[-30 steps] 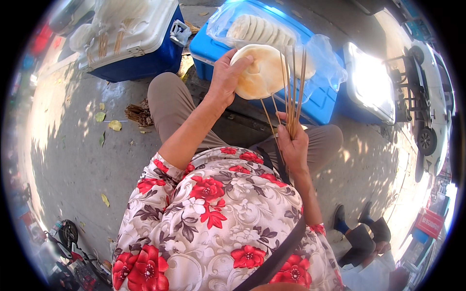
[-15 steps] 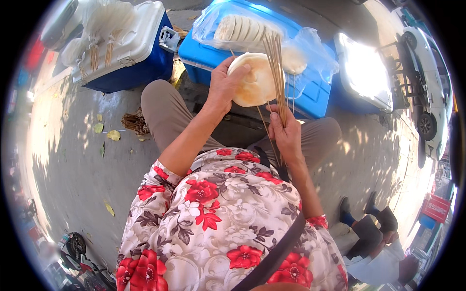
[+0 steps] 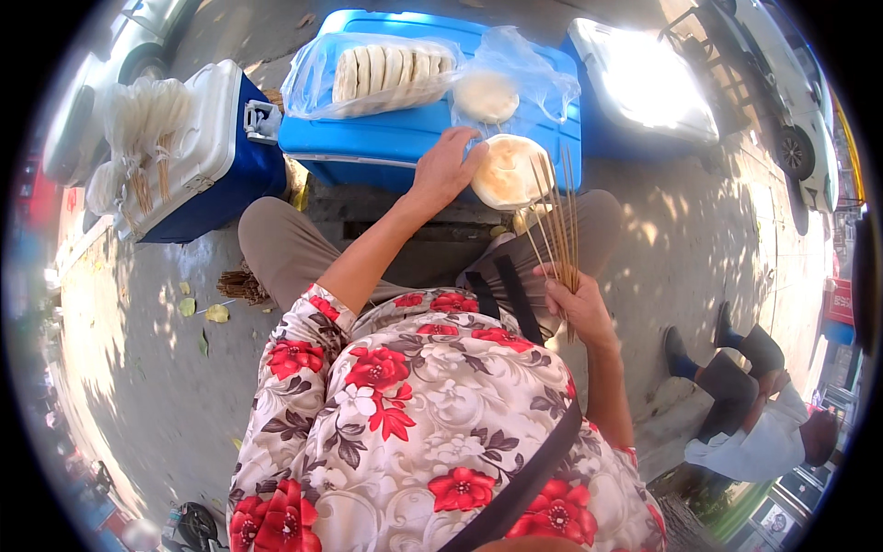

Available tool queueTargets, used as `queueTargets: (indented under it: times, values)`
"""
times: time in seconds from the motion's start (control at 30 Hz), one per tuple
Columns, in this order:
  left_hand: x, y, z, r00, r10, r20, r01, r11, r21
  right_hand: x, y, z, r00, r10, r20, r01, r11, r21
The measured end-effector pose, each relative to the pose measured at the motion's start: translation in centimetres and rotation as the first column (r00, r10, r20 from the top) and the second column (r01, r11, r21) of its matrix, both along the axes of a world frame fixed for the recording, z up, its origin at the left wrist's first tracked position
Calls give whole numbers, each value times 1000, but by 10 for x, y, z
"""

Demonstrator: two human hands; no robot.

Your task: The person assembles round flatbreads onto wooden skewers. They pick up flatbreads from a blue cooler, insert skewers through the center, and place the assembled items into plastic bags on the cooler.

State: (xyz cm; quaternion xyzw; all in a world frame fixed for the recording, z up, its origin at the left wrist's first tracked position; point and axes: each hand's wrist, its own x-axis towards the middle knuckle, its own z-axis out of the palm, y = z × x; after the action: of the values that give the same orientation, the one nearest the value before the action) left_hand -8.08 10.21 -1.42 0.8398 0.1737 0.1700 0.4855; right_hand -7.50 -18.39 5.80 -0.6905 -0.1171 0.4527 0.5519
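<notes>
A round, lightly browned flatbread (image 3: 507, 173) hangs in front of the blue box, its face turned up toward me. My left hand (image 3: 444, 175) is closed at its left edge, thumb against the rim; the fingers behind are partly hidden. Thin wooden skewers (image 3: 563, 225) fan upward from my right hand (image 3: 577, 299), which is wrapped round their lower ends. Some tips cross in front of the flatbread's right edge. On the blue box, more flatbreads (image 3: 391, 75) stand in a row inside a clear plastic bag (image 3: 308, 78). Another flatbread (image 3: 486, 97) lies flat on plastic beside them.
The blue lidded box (image 3: 368, 143) stands before my knees. At left, a blue and white cooler (image 3: 207, 138) carries bagged skewered pieces (image 3: 147, 120). Another white-lidded box (image 3: 644, 83) is at right. A skewer bundle (image 3: 241, 285) lies by my left knee. A person (image 3: 750, 414) sits at lower right.
My right hand and the skewers have moved down and right, away from the flatbread. The flatbread has shifted right and lower in view, and my left thumb has slid from its face to its edge.
</notes>
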Motion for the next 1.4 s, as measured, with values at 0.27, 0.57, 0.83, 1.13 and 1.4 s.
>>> queueTargets:
  times: [0.27, 0.57, 0.83, 1.13, 1.4]
  values:
    - [60, 17, 8, 999, 12, -40, 29, 485, 874, 19, 10, -3, 988, -45, 151, 57, 995, -77]
    - [55, 34, -3, 998, 64, 28, -59, 538, 841, 40, 54, -32, 949, -131, 287, 120, 991, 58]
    - [74, 29, 41, 977, -7, 215, -152, 685, 712, 36, 45, -33, 900, -201, 387, 137, 973, 187]
    - [104, 57, 44, 990, 72, 123, -138, 691, 710, 32, 39, -33, 925, -154, 347, 107, 983, 152]
    - [85, 64, 57, 972, 71, 223, -191, 790, 583, 37, 66, -40, 987, -162, -2, 159, 965, 210]
